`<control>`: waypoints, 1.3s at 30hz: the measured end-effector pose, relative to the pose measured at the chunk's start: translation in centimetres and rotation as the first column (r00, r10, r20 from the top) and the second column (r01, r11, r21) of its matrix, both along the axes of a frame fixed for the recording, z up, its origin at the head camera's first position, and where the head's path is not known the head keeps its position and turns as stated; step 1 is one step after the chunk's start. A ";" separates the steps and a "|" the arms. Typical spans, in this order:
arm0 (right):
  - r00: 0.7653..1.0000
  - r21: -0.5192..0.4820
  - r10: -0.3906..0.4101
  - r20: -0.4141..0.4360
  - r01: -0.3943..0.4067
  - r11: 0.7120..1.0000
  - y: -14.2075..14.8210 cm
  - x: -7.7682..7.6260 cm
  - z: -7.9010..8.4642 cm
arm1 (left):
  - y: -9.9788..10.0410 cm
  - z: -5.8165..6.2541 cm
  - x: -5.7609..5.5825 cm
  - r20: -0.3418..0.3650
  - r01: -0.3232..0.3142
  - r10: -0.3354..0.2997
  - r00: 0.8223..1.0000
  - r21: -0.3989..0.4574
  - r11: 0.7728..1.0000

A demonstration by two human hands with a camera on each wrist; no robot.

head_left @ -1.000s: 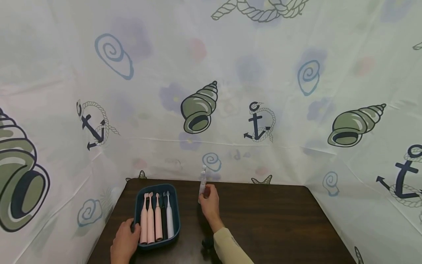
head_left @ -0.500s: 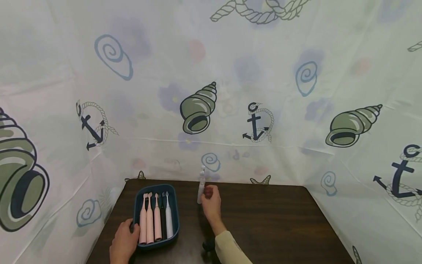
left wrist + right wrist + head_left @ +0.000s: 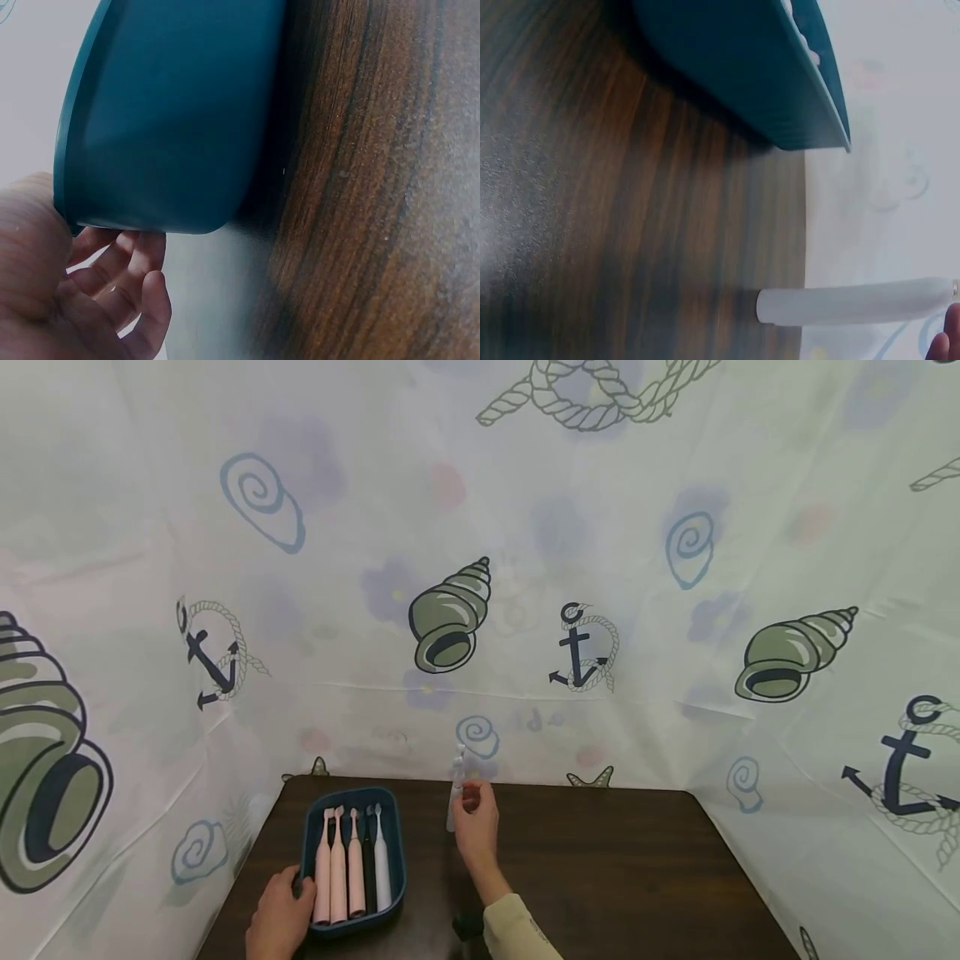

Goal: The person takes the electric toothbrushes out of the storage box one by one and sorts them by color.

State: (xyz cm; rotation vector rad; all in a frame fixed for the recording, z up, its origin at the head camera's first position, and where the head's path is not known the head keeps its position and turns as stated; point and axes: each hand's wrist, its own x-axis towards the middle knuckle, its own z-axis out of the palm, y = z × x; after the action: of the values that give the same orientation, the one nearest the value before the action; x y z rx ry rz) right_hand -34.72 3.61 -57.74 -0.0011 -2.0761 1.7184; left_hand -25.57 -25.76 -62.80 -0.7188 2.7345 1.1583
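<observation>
A white electric toothbrush [image 3: 453, 806] stands upright near the table's far edge; the right wrist view shows its white handle [image 3: 855, 304] with its base on the wood. My right hand [image 3: 477, 835] is just right of it, fingers loosely curved, fingertips [image 3: 952, 330] close beside its upper end and none wrapped round the handle. My left hand [image 3: 279, 917] grips the near left side of a dark blue tray [image 3: 403, 860], thumb at the rim and fingers outside its wall. Side by side in the tray lie several electric toothbrushes: pink ones [image 3: 338, 877], a black one [image 3: 369, 881] and a white one [image 3: 382, 872].
The dark brown wooden table [image 3: 622, 860] extends to the right of my right hand. Behind and around it hangs a pale curtain [image 3: 315, 610] printed with shells and anchors. A small dark object [image 3: 468, 927] shows beside my right sleeve [image 3: 517, 931].
My right fingers have moved slightly right, off the upright toothbrush's handle, which stays in place. The left hand keeps its grip on the tray. The head view has tilted a little upward.
</observation>
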 end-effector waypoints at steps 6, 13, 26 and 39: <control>0.998 0.005 0.065 0.003 -0.065 0.998 -1.4 0.8 -0.7 | -0.3 -0.3 0.2 0.016 0.011 -0.011 1.000 0.004 1.000; 0.993 0.080 0.121 0.005 -0.121 0.989 -3.6 2.1 -1.2 | -0.5 -0.7 0.4 0.034 0.019 -0.020 0.999 0.022 1.000; 0.954 0.245 0.257 0.152 -0.289 0.925 -6.8 3.2 -1.7 | -0.5 -0.3 0.4 -0.006 0.025 -0.025 1.000 0.009 1.000; 0.831 0.339 0.334 0.445 -0.502 0.796 -9.7 4.6 -0.5 | -0.4 0.1 0.6 -0.023 0.011 -0.011 1.000 0.027 1.000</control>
State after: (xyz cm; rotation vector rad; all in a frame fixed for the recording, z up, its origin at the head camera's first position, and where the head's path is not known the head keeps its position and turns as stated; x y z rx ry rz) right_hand -30.09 -6.10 -58.25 0.3433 -2.9008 1.5061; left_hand -25.01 -26.18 -62.71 -0.6909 2.7321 1.2063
